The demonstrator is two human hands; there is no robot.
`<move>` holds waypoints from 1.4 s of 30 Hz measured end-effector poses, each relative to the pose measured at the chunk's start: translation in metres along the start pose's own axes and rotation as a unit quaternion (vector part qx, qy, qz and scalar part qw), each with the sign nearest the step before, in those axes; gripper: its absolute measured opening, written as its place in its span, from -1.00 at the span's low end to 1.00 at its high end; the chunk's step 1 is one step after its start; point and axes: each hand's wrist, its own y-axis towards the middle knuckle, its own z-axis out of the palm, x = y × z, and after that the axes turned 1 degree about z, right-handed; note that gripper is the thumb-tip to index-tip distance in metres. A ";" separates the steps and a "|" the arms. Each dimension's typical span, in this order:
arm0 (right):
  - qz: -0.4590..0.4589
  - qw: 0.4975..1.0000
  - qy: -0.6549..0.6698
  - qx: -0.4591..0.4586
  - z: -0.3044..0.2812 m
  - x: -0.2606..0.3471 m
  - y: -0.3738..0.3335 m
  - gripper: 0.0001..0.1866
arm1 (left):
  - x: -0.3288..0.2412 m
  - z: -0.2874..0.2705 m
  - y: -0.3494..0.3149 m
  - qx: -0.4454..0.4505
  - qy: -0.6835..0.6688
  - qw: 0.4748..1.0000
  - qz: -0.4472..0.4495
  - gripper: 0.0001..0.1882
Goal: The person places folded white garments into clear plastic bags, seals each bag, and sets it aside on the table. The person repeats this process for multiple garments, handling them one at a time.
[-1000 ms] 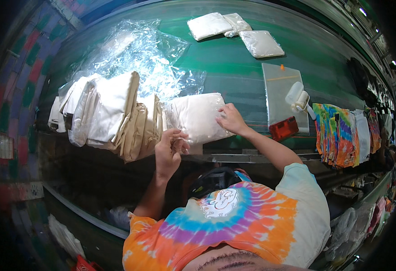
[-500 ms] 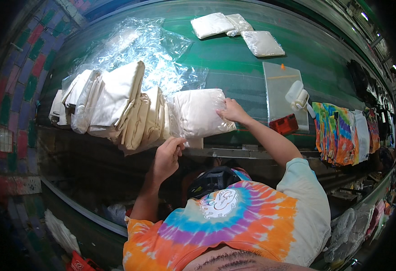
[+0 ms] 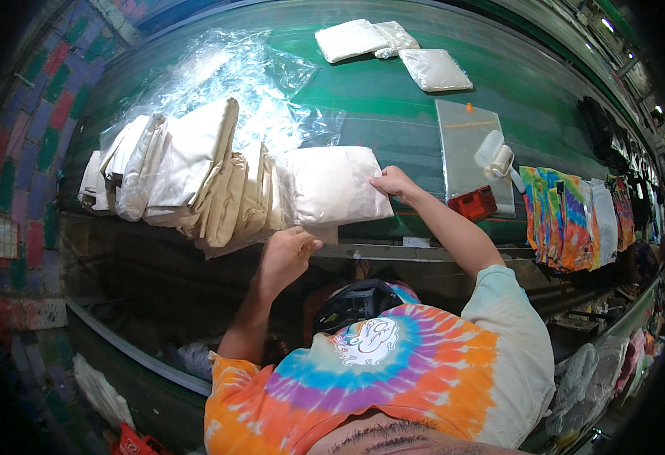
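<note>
A folded off-white cloth in a clear plastic bag (image 3: 334, 188) lies flat at the near edge of the green table. My right hand (image 3: 394, 182) pinches the right edge of this bagged cloth between thumb and fingers. Just below its near left corner is my left hand (image 3: 290, 256), with the fingers curled and pressed together. Whether a bit of plastic is between those fingertips cannot be made out. To the left, a row of folded cream and beige cloths (image 3: 190, 168) leans together, touching the bagged cloth's left side.
Loose clear plastic bags (image 3: 249, 91) spread behind the row. Several bagged white packages (image 3: 435, 70) lie at the far side. A flat stack of clear bags (image 3: 461, 121) carries a white tape dispenser (image 3: 501, 161) and a red phone (image 3: 473, 203). Tie-dyed cloths (image 3: 564, 216) hang over the right edge.
My left hand has shifted slightly right and down from the bag's near left corner. My right fingers have drawn back a little to the bag's right edge.
</note>
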 end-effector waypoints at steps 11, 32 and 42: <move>-0.356 0.907 0.057 -0.219 -0.037 0.070 -0.036 -0.87 | 0.001 -0.010 0.003 0.164 0.007 0.985 -0.045 -0.88; -0.698 0.612 -0.277 -0.246 -0.061 0.227 -0.173 -0.81 | -0.059 -0.045 0.130 -0.269 -0.016 0.950 0.161 -0.82; -0.697 0.632 -0.222 -0.258 -0.086 0.257 -0.190 -0.69 | -0.081 -0.073 0.152 -0.368 -0.045 0.901 0.225 -0.80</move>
